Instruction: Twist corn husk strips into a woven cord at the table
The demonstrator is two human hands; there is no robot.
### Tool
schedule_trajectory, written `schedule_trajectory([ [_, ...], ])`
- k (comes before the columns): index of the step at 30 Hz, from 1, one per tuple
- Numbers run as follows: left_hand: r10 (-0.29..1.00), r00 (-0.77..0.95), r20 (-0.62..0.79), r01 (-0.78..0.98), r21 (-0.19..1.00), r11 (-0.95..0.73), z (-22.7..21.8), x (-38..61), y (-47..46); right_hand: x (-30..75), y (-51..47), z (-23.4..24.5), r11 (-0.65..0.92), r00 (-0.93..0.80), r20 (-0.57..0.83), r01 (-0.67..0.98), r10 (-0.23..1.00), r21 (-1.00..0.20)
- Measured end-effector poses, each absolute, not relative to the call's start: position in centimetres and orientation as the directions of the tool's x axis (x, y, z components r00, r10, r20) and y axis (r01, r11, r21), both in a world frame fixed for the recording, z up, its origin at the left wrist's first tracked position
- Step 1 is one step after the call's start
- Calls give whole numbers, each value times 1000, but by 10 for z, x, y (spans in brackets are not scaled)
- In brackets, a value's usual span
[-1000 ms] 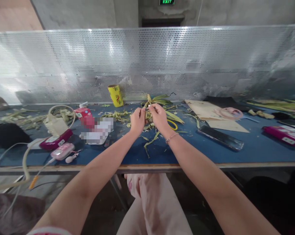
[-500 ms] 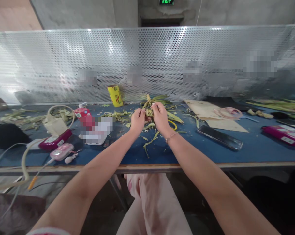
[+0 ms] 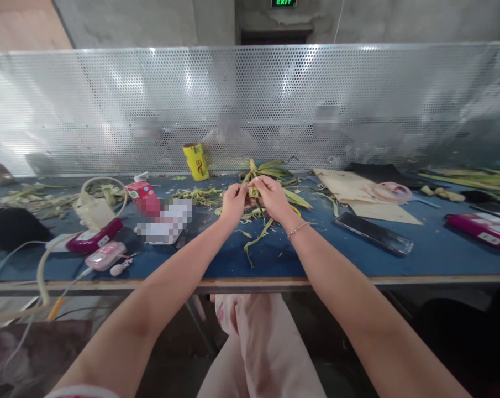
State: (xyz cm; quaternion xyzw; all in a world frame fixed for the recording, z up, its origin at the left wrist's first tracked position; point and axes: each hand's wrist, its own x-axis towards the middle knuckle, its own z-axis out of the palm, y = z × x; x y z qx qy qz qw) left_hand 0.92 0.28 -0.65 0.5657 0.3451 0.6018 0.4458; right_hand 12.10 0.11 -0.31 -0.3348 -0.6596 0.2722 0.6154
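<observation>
Table [image 3: 399, 260]: blue top, lying under leaf scraps [image 3: 200, 194]. Phone [image 3: 373, 233]: lying right of the hands. Left hand [image 3: 233, 203]: fingers pinching closed on a leaf stalk [image 3: 253, 188]. Right hand [image 3: 273, 198]: grip likewise closing on the same stalk, held just above the table's middle, hands nearly touching.

A workshop: long blue workbench [image 3: 399, 257], perforated metal screen [image 3: 109, 99], exit sign [image 3: 283, 3].
</observation>
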Motion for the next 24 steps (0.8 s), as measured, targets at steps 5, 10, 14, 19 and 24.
schedule_trajectory([
  [5,940,62,335,-234,921,-313,-3,10,-1,121,-3,-1,572,-69,569,49,820,-819],
  [10,950,87,301,-244,931,-273,-1,10,-3,119,-8,1,515,-129,518,-55,846,-855],
  [14,944,104,314,-241,928,-283,-3,10,-1,119,-12,3,504,-161,509,-75,845,-860],
  [19,935,75,347,-152,930,-333,-6,11,1,121,-11,1,519,-198,519,-56,831,-853],
  [24,878,-93,470,52,883,-467,-12,10,-1,114,-11,-2,575,-183,562,27,807,-817],
])
